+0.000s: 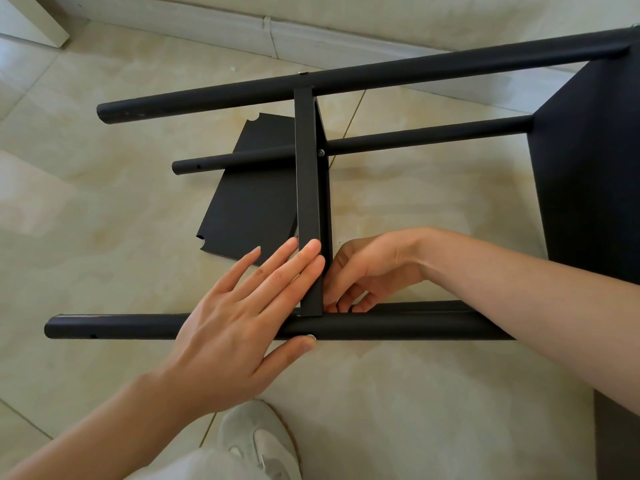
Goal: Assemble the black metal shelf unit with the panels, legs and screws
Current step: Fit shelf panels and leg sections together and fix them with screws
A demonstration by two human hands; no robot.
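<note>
The shelf unit [381, 140] is lying on its side on the tiled floor [104, 209], its legs running left to right. A middle panel [309, 202] is standing edge-on between the near leg [398, 329] and the far leg [346, 79]. The left hand [242, 313] is lying across the near leg, straight fingers [304, 261] pressing flat against the panel's edge, thumb touching a screw head [311, 337] on the leg. The right hand [367, 268] is reaching behind the panel just above the leg, fingers curled; what they are pinching cannot be told. An end panel [595, 181] is closing the right side. A loose panel [252, 199] is lying flat on the floor beyond. A pale shoe [259, 441] is showing below.
</note>
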